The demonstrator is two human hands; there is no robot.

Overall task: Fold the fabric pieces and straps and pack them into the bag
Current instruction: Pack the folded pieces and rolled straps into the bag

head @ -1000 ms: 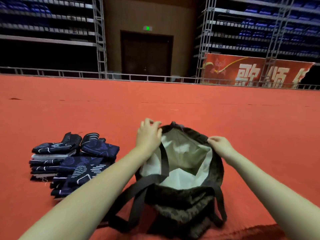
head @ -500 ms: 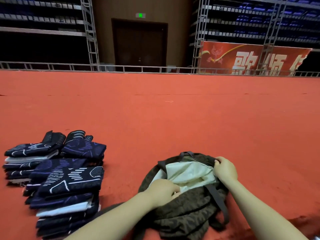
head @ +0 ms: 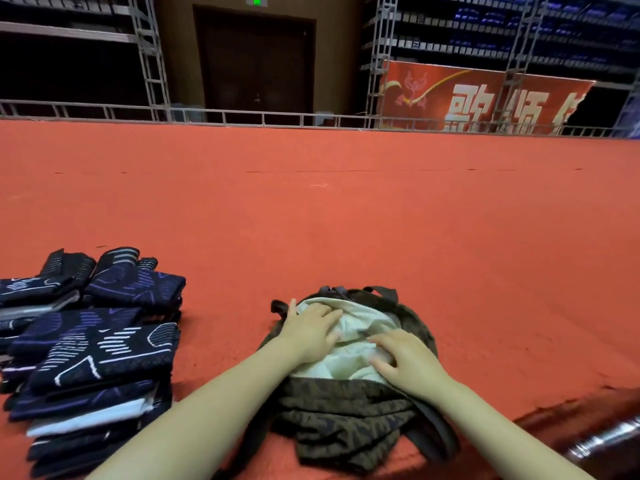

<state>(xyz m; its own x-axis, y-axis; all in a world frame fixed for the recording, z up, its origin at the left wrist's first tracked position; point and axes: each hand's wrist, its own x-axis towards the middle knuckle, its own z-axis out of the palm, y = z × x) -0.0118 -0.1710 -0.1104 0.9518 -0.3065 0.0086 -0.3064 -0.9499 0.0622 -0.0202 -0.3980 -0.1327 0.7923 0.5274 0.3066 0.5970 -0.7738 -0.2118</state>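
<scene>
**Q:** Red carpet (head: 346, 209) everywhere, railing (head: 242, 116) and dark door (head: 256, 60) far behind. What surface are you working on?

**Me:** A carpeted platform, as far as I can tell. The bag (head: 346, 420) sits low in my view, just in front of me, its mouth turned up. My left hand (head: 311, 336) lies flat with fingers spread on the pale lining (head: 360, 322); my right hand (head: 407, 360) also lies flat on the lining, fingers loosely bent. Neither grips anything. Both just press.

**Q:** Step in hand?

**Me:** My reading: flattening the lining so the bag takes the load squarely. Nothing packed is visible inside. The folded fabric pieces (head: 93, 348) stand in stacks on the carpet to my left, apart from the bag.

**Q:** How to do it well?

**Me:** Press outward from the middle so the lining lies against the walls, not bunched at the bottom. Keep the rim open and the dark handles (head: 433, 431) draped outside, or they will get trapped under the first stack. Then lift the pieces stack by stack, supported from beneath, so the folds hold.

**Q:** Edges, clearance?

**Me:** Platform edge (head: 571, 410) runs close at my lower right, with something shiny beyond it that I cannot identify. The bag's right side is near that edge, so I would not push it that way. Ahead there is wide bare carpet. The lane between stacks and bag is short and unobstructed.
</scene>
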